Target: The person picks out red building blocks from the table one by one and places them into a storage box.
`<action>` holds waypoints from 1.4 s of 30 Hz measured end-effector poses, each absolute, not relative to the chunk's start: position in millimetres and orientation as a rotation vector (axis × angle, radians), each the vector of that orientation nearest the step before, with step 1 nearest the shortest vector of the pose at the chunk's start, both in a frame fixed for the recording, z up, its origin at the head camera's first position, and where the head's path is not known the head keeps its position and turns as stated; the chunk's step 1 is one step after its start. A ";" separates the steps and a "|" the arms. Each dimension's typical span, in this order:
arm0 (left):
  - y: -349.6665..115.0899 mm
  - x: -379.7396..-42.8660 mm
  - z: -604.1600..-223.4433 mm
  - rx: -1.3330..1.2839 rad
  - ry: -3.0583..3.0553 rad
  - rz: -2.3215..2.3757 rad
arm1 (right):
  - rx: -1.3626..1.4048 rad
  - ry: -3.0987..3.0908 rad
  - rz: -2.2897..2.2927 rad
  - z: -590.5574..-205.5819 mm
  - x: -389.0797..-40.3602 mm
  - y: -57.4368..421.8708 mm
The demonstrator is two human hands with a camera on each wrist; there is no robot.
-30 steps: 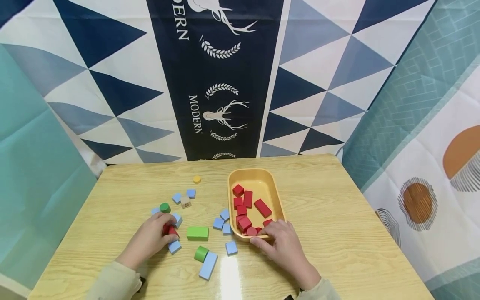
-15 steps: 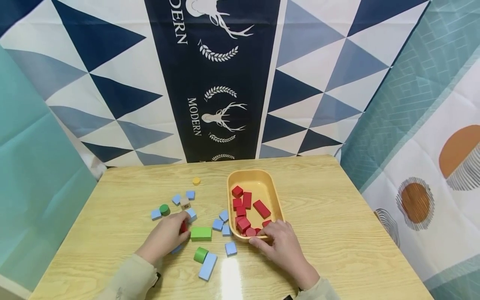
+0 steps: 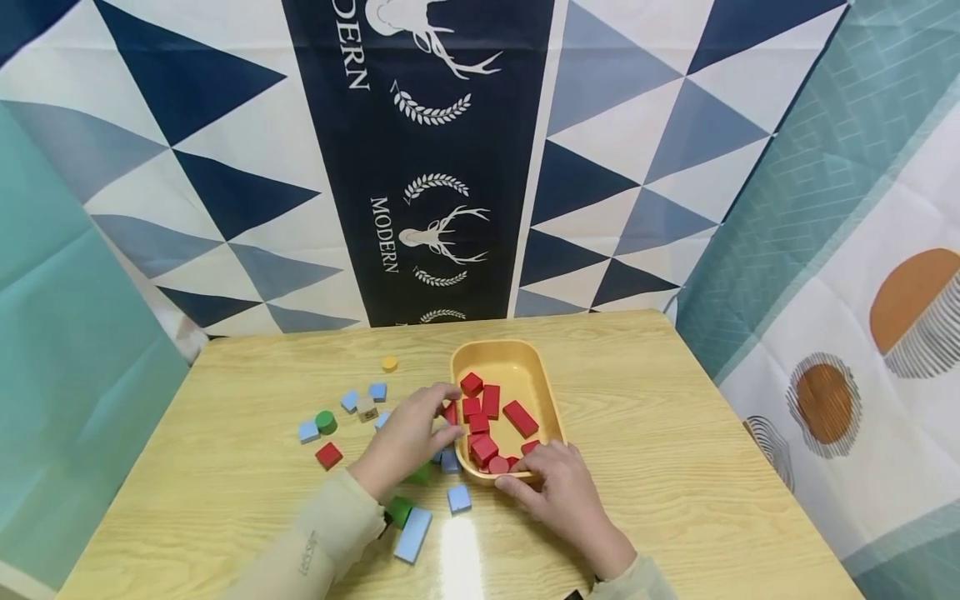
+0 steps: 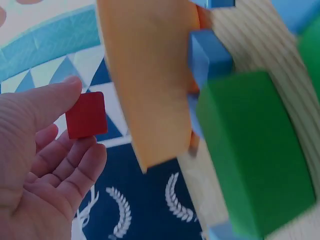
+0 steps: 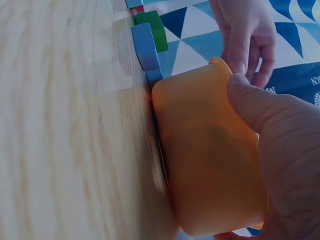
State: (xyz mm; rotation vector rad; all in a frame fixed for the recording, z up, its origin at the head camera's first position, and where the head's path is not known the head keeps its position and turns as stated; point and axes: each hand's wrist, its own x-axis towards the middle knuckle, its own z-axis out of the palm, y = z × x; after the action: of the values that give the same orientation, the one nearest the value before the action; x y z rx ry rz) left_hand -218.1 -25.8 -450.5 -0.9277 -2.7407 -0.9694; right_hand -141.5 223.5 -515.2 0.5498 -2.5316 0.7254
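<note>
My left hand [image 3: 408,433] pinches a small red block [image 4: 86,115] between thumb and fingers, at the left rim of a yellow-orange plastic tray [image 3: 517,367]. In the left wrist view the block is beside the tray's outer wall, above the table. Inside the tray lie several red blocks, among them a long one [image 3: 521,418] and a round one [image 3: 498,465]. My right hand [image 3: 566,500] grips the tray's near right corner, thumb outside the wall and fingertips over the rim. The right wrist view shows that thumb on the tray's wall [image 5: 210,150].
Left of the tray, several blue blocks, a green cylinder [image 3: 326,422], a wooden cube [image 3: 367,409] and a yellow disc [image 3: 389,364] are scattered. Another red block [image 3: 328,455] lies at the left. A long blue block [image 3: 413,536] is near the front, and a green block [image 4: 255,155] beside the tray.
My left hand has carried the red block rightward from the scattered blocks to the tray's rim. Another red block now shows where the hand was. My right hand stays on the tray.
</note>
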 end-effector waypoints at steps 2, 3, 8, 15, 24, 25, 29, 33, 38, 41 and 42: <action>-18.5 -219.7 -453.9 -0.964 -2.753 -0.965 | 0.550 -2.537 0.722 -515.4 -141.4 222.7; -15.5 -220.3 -455.2 -0.972 -2.763 -0.953 | 0.556 -2.534 0.723 -515.5 -141.3 222.5; -1.6 -220.8 -456.7 -1.024 -2.725 -0.927 | 0.559 -2.510 0.728 -514.5 -140.9 223.3; -27.1 -203.6 -458.8 -0.919 -2.670 -0.931 | 0.587 -2.510 0.745 -517.4 -140.6 217.9; -144.6 -176.3 -473.3 -0.374 -2.787 -0.789 | 0.545 -2.523 0.746 -514.0 -140.9 219.2; -153.2 -174.6 -476.4 -0.346 -2.819 -0.778 | 0.548 -2.519 0.747 -514.0 -141.1 219.4; -170.6 -169.3 -488.9 -0.320 -2.952 -0.741 | 0.556 -2.521 0.742 -513.5 -140.7 219.9; -172.4 -168.3 -499.4 -0.333 -2.984 -0.699 | 0.555 -2.527 0.755 -514.7 -139.1 218.9; -169.3 -169.3 -503.5 -0.348 -2.958 -0.711 | 0.547 -2.528 0.760 -515.9 -138.1 218.5; -165.8 -168.3 -501.3 -0.363 -2.976 -0.770 | 0.551 -2.527 0.754 -515.4 -138.5 219.7; -164.5 -167.8 -500.5 -0.370 -2.990 -0.799 | 0.551 -2.527 0.750 -515.0 -138.9 220.3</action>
State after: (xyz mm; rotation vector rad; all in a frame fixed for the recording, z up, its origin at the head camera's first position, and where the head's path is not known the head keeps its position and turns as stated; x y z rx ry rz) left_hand -167.8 -164.5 -500.5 -0.3698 -2.9901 -0.7992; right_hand -138.9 220.3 -515.0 0.5506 -2.5273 0.7496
